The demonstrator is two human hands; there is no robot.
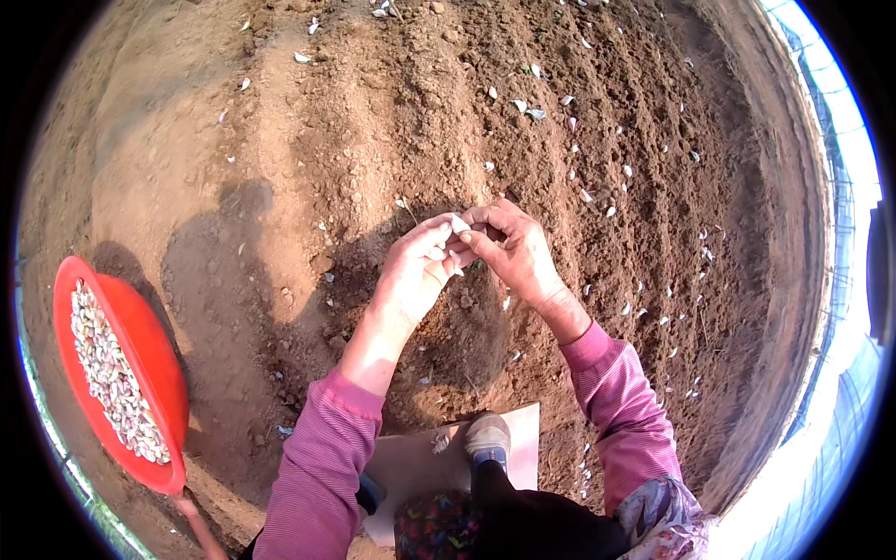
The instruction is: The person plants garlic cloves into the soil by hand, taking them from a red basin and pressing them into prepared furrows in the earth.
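In front of me my left hand [409,276] is cupped around a few pale garlic cloves [455,262] at its palm and fingers. My right hand [521,248] meets it from the other side. A white clove [458,224] is pinched between the thumb and fingertips of my right hand, right at the left fingertips. Both hands are above loose brown soil [448,336]. How many cloves lie inside the left hand is hidden by the fingers.
At left a red plastic basin [157,350] is full of garlic cloves [112,364]. Cloves dot the furrowed soil [651,231] ahead and to the right. My shoe [488,434] rests on a pale board [420,462]. Bright translucent sheeting [840,399] borders the right side.
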